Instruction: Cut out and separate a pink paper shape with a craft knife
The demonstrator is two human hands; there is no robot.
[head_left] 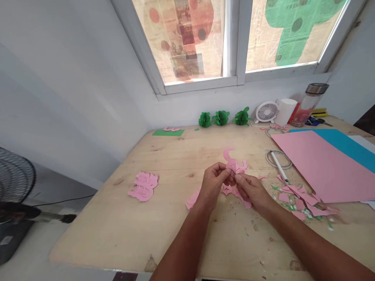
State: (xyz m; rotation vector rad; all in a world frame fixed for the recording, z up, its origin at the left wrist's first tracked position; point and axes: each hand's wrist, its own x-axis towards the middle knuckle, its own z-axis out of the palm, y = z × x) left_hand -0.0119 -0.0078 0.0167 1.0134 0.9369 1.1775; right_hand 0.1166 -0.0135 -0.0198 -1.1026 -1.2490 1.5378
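Pinched between the fingers of my left hand (pixel 218 179) and my right hand (pixel 249 189) is a pink paper cutout (pixel 231 162) with a curved, hook-like end pointing up. Both sets of fingers meet at its lower part, so some of its shape is hidden. Beneath my hands lie more pink paper pieces (pixel 233 190), partly covered by them. A strip of pink paper (pixel 191 200) sticks out beside my left wrist. To the left, a stack of scalloped pink cutouts (pixel 143 186) rests on the wooden table (pixel 172 230).
Pink and green scraps (pixel 304 201) are heaped at right, near a white pen (pixel 279 168) and pink sheets (pixel 316 164). Along the wall stand green paper figures (pixel 220 118), a small white fan (pixel 266 112) and a glass bottle (pixel 310 105). A black fan (pixel 14 175) stands left.
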